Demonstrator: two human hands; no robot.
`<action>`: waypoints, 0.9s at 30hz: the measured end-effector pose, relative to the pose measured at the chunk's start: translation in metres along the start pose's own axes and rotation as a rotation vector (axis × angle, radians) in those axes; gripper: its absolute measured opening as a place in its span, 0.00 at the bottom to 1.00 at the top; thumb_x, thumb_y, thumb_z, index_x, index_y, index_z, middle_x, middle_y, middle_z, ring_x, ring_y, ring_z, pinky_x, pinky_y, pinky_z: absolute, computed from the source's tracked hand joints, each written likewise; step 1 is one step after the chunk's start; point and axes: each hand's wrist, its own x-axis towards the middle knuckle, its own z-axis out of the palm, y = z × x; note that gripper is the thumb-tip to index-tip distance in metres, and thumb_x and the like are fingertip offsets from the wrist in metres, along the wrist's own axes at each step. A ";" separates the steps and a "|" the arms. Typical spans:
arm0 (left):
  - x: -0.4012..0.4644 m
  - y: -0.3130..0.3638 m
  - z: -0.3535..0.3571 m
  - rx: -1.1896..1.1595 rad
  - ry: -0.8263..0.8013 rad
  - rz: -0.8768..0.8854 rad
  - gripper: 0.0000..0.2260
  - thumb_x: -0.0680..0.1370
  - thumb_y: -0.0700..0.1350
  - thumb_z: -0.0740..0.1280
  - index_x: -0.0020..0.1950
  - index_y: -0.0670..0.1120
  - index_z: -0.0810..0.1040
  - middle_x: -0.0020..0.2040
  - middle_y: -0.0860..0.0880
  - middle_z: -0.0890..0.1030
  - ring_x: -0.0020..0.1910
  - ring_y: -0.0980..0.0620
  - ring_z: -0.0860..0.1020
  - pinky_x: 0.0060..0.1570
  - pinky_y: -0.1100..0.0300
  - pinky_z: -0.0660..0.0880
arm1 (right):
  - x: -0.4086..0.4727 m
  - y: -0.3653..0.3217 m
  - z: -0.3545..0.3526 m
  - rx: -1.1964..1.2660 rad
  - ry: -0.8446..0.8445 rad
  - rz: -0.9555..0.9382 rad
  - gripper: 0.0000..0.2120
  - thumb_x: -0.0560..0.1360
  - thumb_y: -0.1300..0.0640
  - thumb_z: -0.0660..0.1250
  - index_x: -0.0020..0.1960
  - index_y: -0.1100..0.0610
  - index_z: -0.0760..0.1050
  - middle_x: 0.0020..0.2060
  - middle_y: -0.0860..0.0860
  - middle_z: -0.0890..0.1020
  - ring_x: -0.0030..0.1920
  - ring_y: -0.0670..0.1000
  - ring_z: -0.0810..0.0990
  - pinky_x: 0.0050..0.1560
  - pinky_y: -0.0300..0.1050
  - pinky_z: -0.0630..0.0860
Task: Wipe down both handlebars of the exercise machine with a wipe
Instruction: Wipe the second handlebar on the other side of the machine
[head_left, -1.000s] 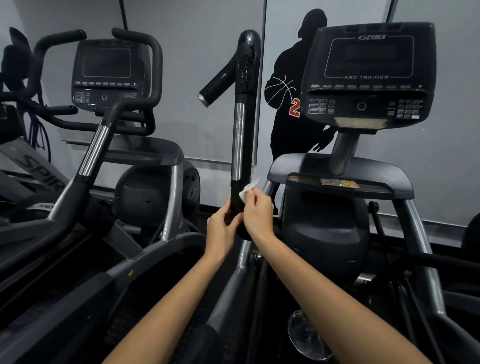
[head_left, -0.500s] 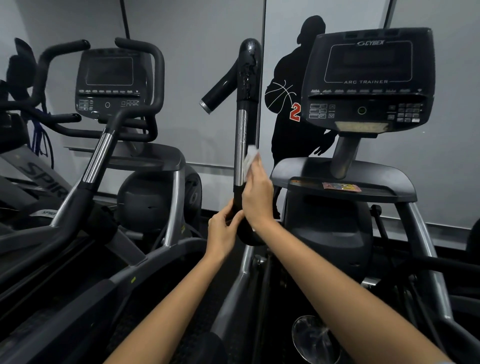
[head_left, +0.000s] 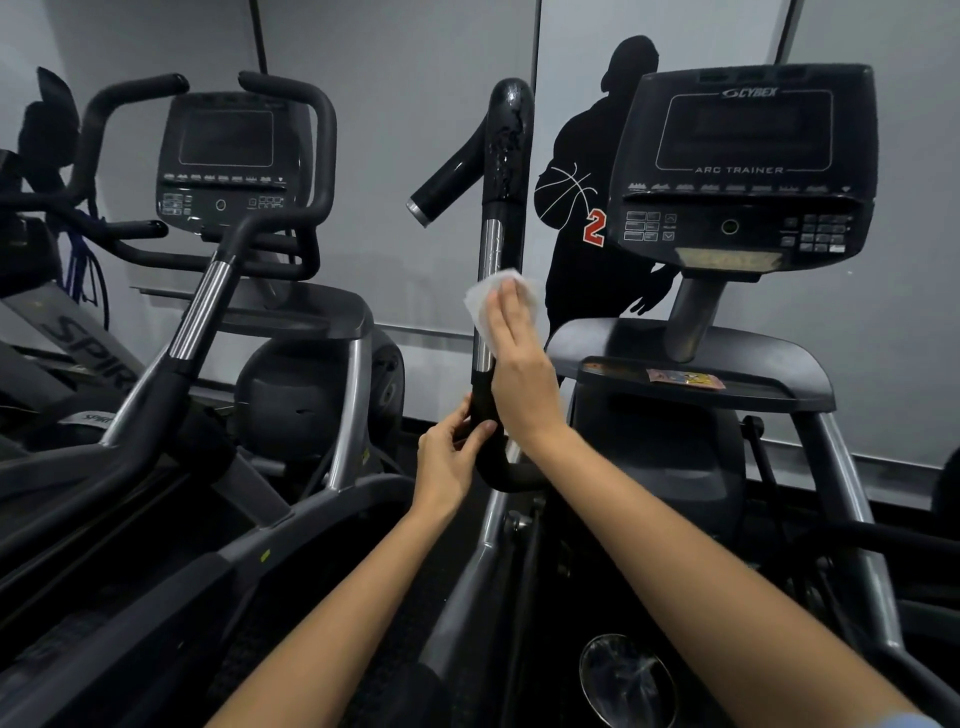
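The left handlebar (head_left: 500, 171) of the arc trainer rises upright in the middle of the view, black at the top with a silver shaft below. My right hand (head_left: 519, 364) presses a white wipe (head_left: 480, 301) flat against the silver shaft, fingers straight and pointing up. My left hand (head_left: 449, 457) grips the black lower section of the same bar just under the right hand, thumb across its front. The machine's other handlebar is not in view.
The trainer's console (head_left: 743, 171) and tray (head_left: 691, 364) stand to the right. A second machine with its own handlebars (head_left: 208, 291) and console (head_left: 223, 156) stands at the left. A grey wall with a basketball-player silhouette (head_left: 597, 208) is behind.
My right hand has slid the wipe up the bar from the black lower section onto the silver shaft, its fingers straightening. My left hand keeps its hold low on the bar.
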 end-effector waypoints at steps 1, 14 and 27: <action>0.000 -0.001 0.000 -0.008 -0.003 -0.009 0.21 0.76 0.41 0.68 0.68 0.46 0.71 0.56 0.54 0.80 0.52 0.66 0.77 0.55 0.70 0.73 | 0.006 0.002 -0.001 -0.045 0.000 -0.028 0.30 0.72 0.76 0.52 0.73 0.65 0.56 0.73 0.61 0.59 0.73 0.59 0.56 0.60 0.45 0.69; -0.003 0.000 0.002 -0.026 0.019 -0.013 0.22 0.76 0.42 0.67 0.70 0.45 0.68 0.58 0.54 0.78 0.50 0.69 0.76 0.55 0.73 0.71 | 0.009 0.014 -0.005 -0.641 -0.138 -0.379 0.22 0.75 0.64 0.50 0.66 0.65 0.69 0.69 0.62 0.68 0.70 0.61 0.65 0.66 0.57 0.68; -0.001 0.000 0.001 0.014 0.015 -0.007 0.21 0.76 0.41 0.67 0.69 0.45 0.70 0.59 0.53 0.78 0.57 0.62 0.75 0.58 0.72 0.70 | 0.009 0.010 -0.007 -0.814 -0.152 -0.594 0.14 0.71 0.56 0.68 0.55 0.61 0.80 0.59 0.59 0.79 0.67 0.59 0.71 0.67 0.55 0.67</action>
